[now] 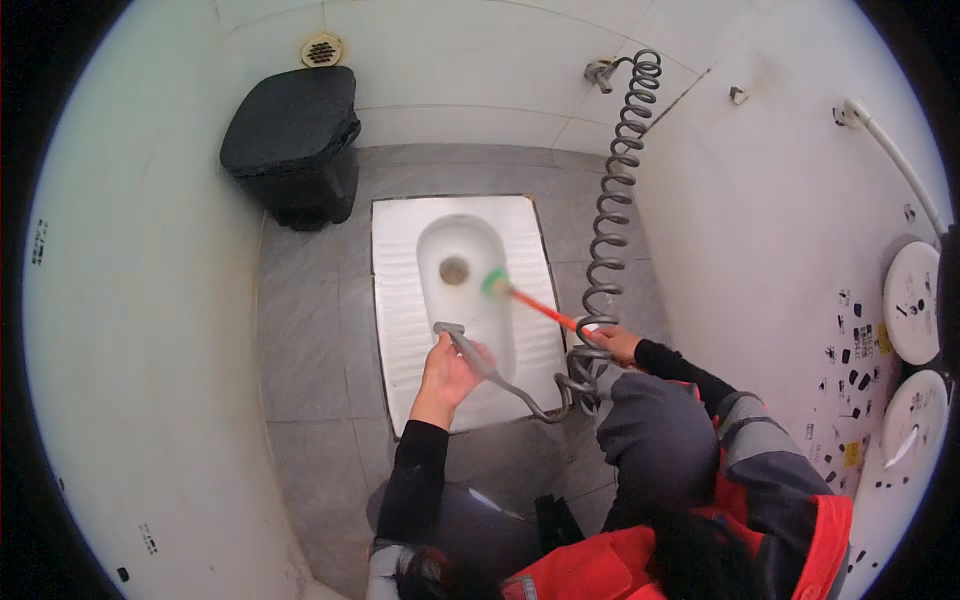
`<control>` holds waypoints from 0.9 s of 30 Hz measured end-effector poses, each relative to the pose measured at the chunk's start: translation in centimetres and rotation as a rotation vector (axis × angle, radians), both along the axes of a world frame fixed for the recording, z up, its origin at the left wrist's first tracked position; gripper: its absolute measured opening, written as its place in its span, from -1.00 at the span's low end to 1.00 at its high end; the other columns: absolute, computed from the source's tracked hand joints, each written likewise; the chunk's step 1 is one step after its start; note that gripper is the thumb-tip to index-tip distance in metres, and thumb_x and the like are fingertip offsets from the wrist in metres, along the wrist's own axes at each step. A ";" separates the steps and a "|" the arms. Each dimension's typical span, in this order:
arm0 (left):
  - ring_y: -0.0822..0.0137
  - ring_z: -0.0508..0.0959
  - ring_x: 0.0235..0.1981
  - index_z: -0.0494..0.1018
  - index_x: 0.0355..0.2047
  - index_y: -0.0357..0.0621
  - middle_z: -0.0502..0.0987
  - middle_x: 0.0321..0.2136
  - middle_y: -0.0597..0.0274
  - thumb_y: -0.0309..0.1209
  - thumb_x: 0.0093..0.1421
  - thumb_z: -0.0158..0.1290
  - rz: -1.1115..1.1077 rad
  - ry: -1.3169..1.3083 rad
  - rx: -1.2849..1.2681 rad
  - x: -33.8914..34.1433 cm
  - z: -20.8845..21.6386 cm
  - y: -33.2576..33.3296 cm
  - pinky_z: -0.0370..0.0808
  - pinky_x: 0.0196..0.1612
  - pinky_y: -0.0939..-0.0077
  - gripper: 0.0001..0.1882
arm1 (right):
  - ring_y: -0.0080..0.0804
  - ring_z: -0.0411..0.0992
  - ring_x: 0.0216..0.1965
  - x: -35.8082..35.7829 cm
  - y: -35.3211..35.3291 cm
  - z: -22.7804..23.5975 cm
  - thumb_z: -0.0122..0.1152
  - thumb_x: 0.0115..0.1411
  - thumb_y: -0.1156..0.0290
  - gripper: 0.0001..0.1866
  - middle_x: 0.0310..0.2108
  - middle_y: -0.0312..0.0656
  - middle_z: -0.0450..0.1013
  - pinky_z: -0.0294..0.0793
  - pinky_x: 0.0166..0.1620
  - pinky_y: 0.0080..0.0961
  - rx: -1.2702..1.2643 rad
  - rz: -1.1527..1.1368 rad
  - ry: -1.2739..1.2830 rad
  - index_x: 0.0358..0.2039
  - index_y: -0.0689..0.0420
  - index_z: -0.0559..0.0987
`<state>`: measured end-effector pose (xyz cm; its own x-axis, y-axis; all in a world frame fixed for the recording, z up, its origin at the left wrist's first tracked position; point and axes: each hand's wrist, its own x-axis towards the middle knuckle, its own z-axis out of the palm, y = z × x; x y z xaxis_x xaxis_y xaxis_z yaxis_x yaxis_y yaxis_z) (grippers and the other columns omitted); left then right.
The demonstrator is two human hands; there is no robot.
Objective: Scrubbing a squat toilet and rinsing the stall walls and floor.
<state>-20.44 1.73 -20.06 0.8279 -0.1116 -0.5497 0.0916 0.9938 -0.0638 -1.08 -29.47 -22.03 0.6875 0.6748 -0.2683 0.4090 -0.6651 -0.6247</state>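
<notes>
A white squat toilet (395, 300) with ribbed foot areas is set in the floor before me. My left hand (450, 375) is closed around a grey spray nozzle (470, 352), its head over the near part of the bowl. From the nozzle, a coiled dark grey hose (612, 200) loops to the right and rises to the wall. My right hand (615, 345) grips the orange handle of a toilet brush (545, 307), partly behind the coils. The brush's green head, blurred, is at the bowl's right edge; whether it touches cannot be told.
A black lidded bin (290, 130) stands at the far left by the wall. A wall tap (600, 75) feeds the hose at the back right. On the right wall are a white grab bar (890, 160) and two round white dispensers (912, 300). A round drain cover (322, 50) shows behind the bin.
</notes>
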 end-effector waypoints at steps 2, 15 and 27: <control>0.17 0.33 -0.40 0.14 -0.29 -0.12 0.27 -0.41 0.08 -0.08 0.18 -0.39 -0.006 -0.018 0.011 -0.5 -1.0 0.3 0.30 -0.22 0.09 -0.64 | -0.38 0.28 -0.71 -2.2 5.3 7.9 -0.16 0.05 0.12 -0.66 -0.69 -0.17 0.31 0.26 -0.66 -0.56 -0.442 -0.225 0.531 -0.32 0.10 0.41; 0.24 0.38 -0.48 0.21 -0.42 -0.20 0.34 -0.56 0.14 -0.06 0.16 -0.35 0.047 -0.058 0.197 1.3 0.9 0.9 0.37 -0.30 0.30 -0.59 | -0.04 0.36 -0.45 4.7 9.1 9.0 -0.09 -0.03 0.32 -0.71 -0.53 0.00 0.38 0.34 -0.43 -0.23 -0.541 0.275 -0.418 -0.24 0.01 0.41; 0.23 0.38 -0.43 0.23 -0.37 -0.14 0.34 -0.50 0.15 -0.02 0.12 -0.24 0.118 -0.076 0.272 1.1 -0.9 1.6 0.35 -0.26 0.20 -0.60 | -0.29 0.36 -0.20 5.8 11.7 7.5 0.00 -0.07 0.06 -0.57 -0.23 -0.16 0.38 0.34 -0.20 -0.36 -1.062 0.291 -0.318 -0.25 0.06 0.41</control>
